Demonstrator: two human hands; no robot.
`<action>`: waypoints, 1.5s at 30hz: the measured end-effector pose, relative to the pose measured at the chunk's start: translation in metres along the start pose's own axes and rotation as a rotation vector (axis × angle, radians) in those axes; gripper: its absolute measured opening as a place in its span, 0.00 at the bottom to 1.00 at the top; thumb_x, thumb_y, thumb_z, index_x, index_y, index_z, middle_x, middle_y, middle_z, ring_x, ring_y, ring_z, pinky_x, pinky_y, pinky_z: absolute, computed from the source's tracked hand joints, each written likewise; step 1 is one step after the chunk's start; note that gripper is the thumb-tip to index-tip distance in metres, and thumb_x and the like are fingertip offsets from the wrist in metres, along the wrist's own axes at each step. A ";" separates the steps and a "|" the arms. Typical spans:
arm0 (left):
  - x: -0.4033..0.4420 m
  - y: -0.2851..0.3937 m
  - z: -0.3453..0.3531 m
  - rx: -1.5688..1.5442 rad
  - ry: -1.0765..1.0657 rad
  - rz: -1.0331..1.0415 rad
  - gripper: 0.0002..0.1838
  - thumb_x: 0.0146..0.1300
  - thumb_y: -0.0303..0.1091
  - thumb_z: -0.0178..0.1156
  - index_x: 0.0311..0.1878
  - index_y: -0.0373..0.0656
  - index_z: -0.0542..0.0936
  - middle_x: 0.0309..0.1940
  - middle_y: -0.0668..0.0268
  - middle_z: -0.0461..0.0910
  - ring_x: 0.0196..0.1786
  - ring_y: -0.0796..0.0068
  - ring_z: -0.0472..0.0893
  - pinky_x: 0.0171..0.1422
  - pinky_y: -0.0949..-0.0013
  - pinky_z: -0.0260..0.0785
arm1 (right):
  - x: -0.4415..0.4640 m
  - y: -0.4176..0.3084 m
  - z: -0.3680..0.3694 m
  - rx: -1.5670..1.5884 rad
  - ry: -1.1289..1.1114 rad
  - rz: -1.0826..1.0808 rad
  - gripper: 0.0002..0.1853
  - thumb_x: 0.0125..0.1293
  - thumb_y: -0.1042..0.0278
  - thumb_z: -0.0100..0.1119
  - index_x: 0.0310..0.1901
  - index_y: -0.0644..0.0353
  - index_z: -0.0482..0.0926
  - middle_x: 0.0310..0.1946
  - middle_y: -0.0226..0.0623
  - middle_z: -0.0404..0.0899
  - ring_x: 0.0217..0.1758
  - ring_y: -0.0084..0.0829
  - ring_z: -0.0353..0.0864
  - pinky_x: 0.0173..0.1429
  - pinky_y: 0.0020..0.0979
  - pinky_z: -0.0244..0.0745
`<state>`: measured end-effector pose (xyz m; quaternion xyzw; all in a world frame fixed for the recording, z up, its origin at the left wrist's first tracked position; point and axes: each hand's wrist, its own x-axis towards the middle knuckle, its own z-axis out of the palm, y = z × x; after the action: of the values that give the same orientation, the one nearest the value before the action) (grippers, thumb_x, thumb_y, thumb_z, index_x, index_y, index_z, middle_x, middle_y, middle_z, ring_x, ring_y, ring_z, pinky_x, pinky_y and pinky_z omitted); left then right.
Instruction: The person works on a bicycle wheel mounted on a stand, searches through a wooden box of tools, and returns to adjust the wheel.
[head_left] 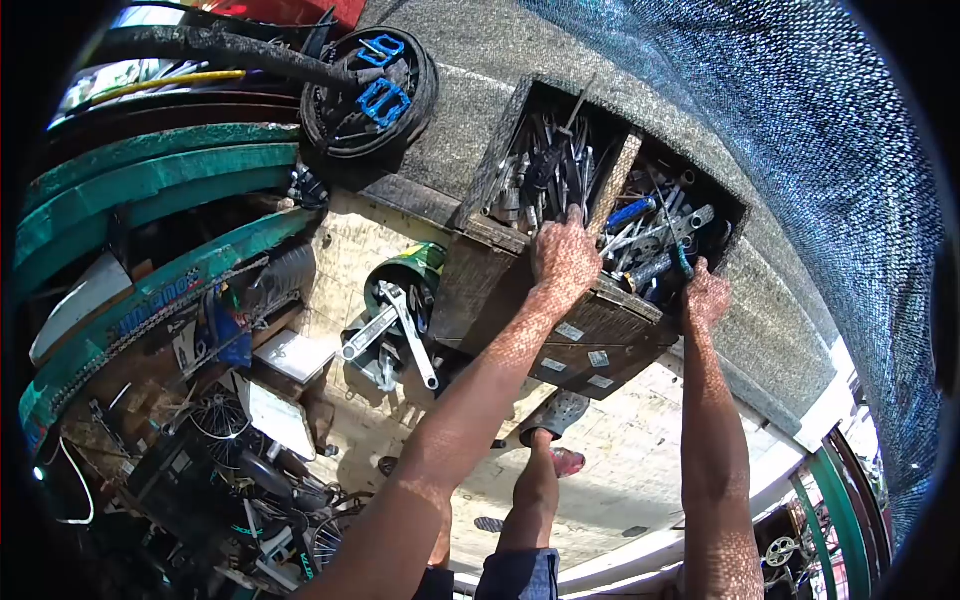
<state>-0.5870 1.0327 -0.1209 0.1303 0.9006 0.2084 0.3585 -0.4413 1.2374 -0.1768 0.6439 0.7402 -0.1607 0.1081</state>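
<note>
A weathered wooden toolbox [490, 234], split in two by a wooden divider [614, 185], is packed with metal hand tools. My left hand [568, 258] is closed over the middle of its front edge, one finger extending toward the black-handled tools [556, 165] in the left compartment. At the right front corner, my right hand [706, 293] is closed on the box's side, its fingertips partly hidden. Close to those fingers is a curved teal piece [685, 260]. A blue-handled tool [630, 213] lies among metal parts in the right compartment.
The box rests against a rough grey ledge [465, 110]. A round black container with blue pedals [383, 102] stands at the back left. Below it, a green bucket [425, 262] holds crank arms [405, 330]. Blue netting [760, 110] hangs right; bicycle parts [290, 510] crowd the lower left.
</note>
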 end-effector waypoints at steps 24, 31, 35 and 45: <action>0.044 -0.050 -0.013 0.318 0.163 -0.172 0.18 0.60 0.43 0.59 0.44 0.38 0.83 0.37 0.53 0.84 0.43 0.52 0.83 0.52 0.49 0.72 | 0.003 0.001 -0.001 -0.019 0.007 -0.012 0.36 0.65 0.37 0.51 0.34 0.73 0.83 0.34 0.60 0.82 0.40 0.59 0.82 0.47 0.48 0.77; 0.067 -0.055 -0.017 0.362 0.258 -0.104 0.18 0.56 0.45 0.63 0.37 0.37 0.85 0.31 0.52 0.84 0.32 0.52 0.85 0.38 0.52 0.77 | 0.000 0.000 -0.002 -0.020 0.007 -0.013 0.35 0.65 0.37 0.51 0.35 0.73 0.83 0.35 0.60 0.82 0.40 0.59 0.82 0.47 0.48 0.77; 0.066 -0.060 -0.036 0.428 0.133 -0.083 0.13 0.55 0.38 0.62 0.35 0.39 0.86 0.31 0.52 0.85 0.36 0.54 0.86 0.39 0.55 0.78 | 0.000 -0.001 -0.003 -0.012 0.005 -0.018 0.35 0.65 0.37 0.51 0.35 0.73 0.83 0.35 0.60 0.82 0.40 0.59 0.82 0.47 0.48 0.77; 0.054 -0.059 -0.027 0.421 0.160 -0.048 0.11 0.56 0.36 0.61 0.35 0.39 0.86 0.31 0.54 0.85 0.35 0.56 0.86 0.39 0.56 0.78 | -0.001 -0.002 -0.004 -0.012 -0.004 -0.022 0.35 0.64 0.37 0.51 0.36 0.73 0.82 0.35 0.60 0.82 0.41 0.59 0.82 0.48 0.48 0.77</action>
<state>-0.6497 0.9940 -0.1630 0.1637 0.9527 0.0170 0.2556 -0.4425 1.2373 -0.1728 0.6347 0.7480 -0.1588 0.1119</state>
